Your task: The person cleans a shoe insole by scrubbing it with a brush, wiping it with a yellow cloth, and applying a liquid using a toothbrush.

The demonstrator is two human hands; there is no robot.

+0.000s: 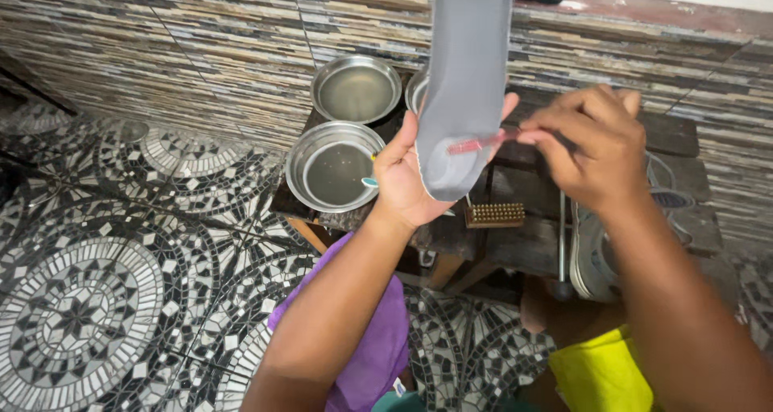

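— Where is the grey insole point(465, 82)?
— Held upright above the bench's point(531, 247) back edge. The left hand point(411, 175) grips its lower end, thumb across the front, fingers point(509, 106) curled behind.
— And the right hand point(592, 150)?
— Its fingers point(538, 132) are pressed together, pinching a pink toothbrush point(481, 144) whose head lies against the insole's lower part.
— What sits around them?
— Two steel bowls point(332, 169) holding water at the bench's left end, a small brown brush point(494, 214) near the front edge, a pale shoe point(592, 255) toward the right.
— Anything unclear?
— The insole's top is cut off by the frame; a third bowl point(416, 90) is mostly hidden behind it. A small blue thing point(369, 182) by the left wrist I cannot identify.
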